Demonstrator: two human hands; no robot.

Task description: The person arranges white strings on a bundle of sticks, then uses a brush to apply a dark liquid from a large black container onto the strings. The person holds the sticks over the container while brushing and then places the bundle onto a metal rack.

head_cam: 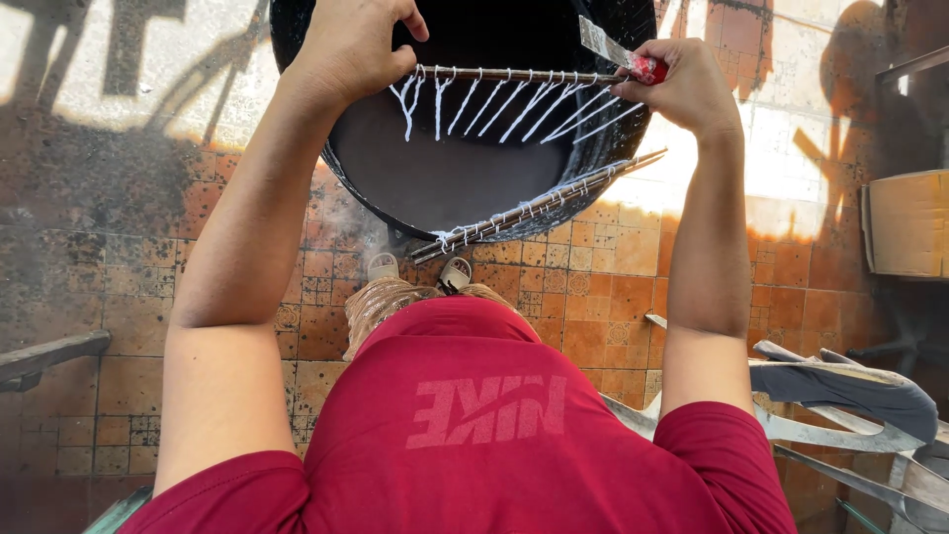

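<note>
Wick-strung rod (pixel 514 75) lies with its long axis from 9 to 3 o'clock across the black basin (pixel 603 163), white strands hanging toward 6; we pinch its ends, left hand (pixel 351 44) closed at 9, right hand (pixel 682 84) clenched at 3 also gripping a red-handled blade (pixel 618 54).

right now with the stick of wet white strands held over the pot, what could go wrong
1. The left hand and right hand grip only the ends of the stick; a tilt could slide the hanging white strands together.
2. The right hand also pinches a red-handled tool, which may weaken its hold.
3. The second loaded stick lies on the pot rim and could be knocked off.
</note>
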